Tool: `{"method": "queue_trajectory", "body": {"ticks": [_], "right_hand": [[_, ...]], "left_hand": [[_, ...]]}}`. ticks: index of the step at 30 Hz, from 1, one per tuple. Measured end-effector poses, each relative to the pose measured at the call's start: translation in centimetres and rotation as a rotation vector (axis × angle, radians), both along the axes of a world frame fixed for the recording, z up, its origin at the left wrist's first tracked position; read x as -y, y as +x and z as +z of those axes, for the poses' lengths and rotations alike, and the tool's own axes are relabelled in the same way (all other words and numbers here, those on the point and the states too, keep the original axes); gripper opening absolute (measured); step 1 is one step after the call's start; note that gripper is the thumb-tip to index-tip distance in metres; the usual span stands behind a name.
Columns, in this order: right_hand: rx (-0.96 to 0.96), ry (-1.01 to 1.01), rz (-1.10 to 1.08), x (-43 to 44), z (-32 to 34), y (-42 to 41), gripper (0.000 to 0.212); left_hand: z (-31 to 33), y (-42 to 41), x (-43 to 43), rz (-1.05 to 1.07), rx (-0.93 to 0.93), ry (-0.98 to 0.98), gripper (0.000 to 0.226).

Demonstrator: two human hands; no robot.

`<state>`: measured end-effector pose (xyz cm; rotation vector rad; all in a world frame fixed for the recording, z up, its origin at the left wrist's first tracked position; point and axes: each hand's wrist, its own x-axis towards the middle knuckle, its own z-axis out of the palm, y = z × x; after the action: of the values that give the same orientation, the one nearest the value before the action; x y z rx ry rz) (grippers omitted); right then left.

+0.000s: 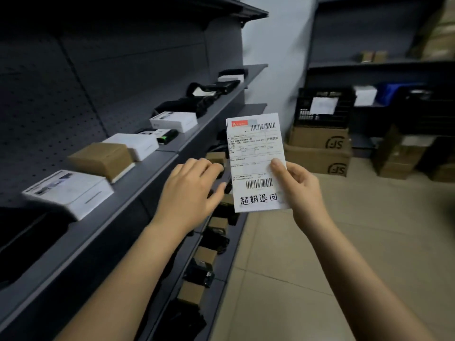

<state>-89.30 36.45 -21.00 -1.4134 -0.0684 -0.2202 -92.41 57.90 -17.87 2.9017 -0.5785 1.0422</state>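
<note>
My right hand [301, 190] pinches a white shipping slip [253, 153] by its right edge and holds it upright in front of me; the slip carries two barcodes, a red logo and handwritten characters at the bottom. My left hand [190, 193] hovers just left of the slip, above the lower shelf, with its fingers loosely spread and nothing in them. On the dark grey shelf [138, 190] to the left lie a white box [71, 190], a brown cardboard box [103, 159] and another white box [138, 143].
The lower shelf [216, 274] holds several small brown boxes and black items. Further along the upper shelf lie a white box [176, 120] and black pouches [206, 94]. Cardboard cartons [317, 148] and a black crate [322, 107] stand at the back. Tiled floor [295, 267] lies on the right.
</note>
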Motion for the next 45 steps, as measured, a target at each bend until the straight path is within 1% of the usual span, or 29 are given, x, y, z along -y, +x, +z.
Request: {"method": "queue_trajectory", "body": {"ticks": [5,8,14,17,26,35,40,45], "right_hand": [[-0.026,0.002,-0.088,8.7,-0.9,6.4,0.035],[-0.049,0.002,-0.132,13.0,-1.2,9.9,0.031],[-0.093,-0.029,-0.222,18.8,-2.7,17.6,0.03],[-0.114,-0.048,-0.264,21.0,-3.5,22.6,0.03],[-0.151,-0.105,-0.39,26.8,-3.5,41.8,0.025],[-0.211,-0.045,-0.474,34.1,-4.4,59.4,0.024],[-0.201,-0.018,-0.454,40.1,-6.4,70.2,0.026],[-0.194,0.01,-0.398,47.2,-7.0,81.9,0.029]], "left_hand": [[-1.1,8.2,8.4,-0.088,0.021,-0.037,0.028],[-2.2,12.9,12.5,-0.134,0.011,-0.056,0.028],[-4.7,22.6,19.1,-0.207,-0.062,-0.085,0.028],[-5.7,28.6,21.5,-0.255,-0.068,-0.112,0.029],[-6.5,51.9,28.3,-0.369,-0.05,-0.182,0.029],[-6.8,71.4,35.9,-0.449,-0.093,-0.128,0.027],[-8.0,81.4,41.2,-0.428,-0.092,-0.102,0.026],[-7.8,91.2,47.9,-0.345,-0.091,-0.077,0.023]]}}
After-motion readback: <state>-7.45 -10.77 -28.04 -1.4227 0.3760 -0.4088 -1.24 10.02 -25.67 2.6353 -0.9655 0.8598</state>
